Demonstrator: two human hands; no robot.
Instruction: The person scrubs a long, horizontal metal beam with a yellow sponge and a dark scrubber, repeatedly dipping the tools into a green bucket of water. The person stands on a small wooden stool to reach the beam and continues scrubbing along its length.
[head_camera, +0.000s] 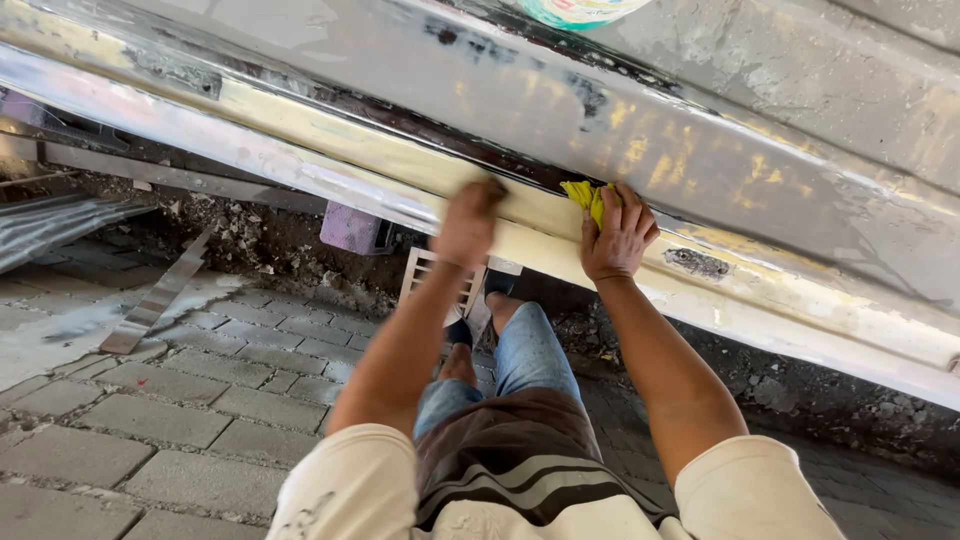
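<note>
A yellow cloth (585, 196) is bunched against the pale cream sill (330, 150) of a weathered metal body panel that runs slantwise across the view. The right hand (617, 238) presses flat on the sill just below the cloth, fingers slightly spread, fingertips pinning its edge. To the left of the cloth, the left hand (466, 222) is blurred with motion against the same sill; whether it is spread or curled cannot be told.

Judging from this pose, the cloth could slip from under the fingertips and drop off the sill, since only its edge is caught. The rough rusty patch (697, 262) on the sill, just right of the cloth, could snag the fabric or scrape knuckles.

Below the cloth, the person's denim-clad legs (520, 355) stand on grey paving bricks (160, 420). Down and left of the cloth, a purple block-shaped package (350, 228) sits under the sill beside a white slatted crate (420, 275). Above the cloth, at the top edge, part of a teal and white label (575, 10) shows.
</note>
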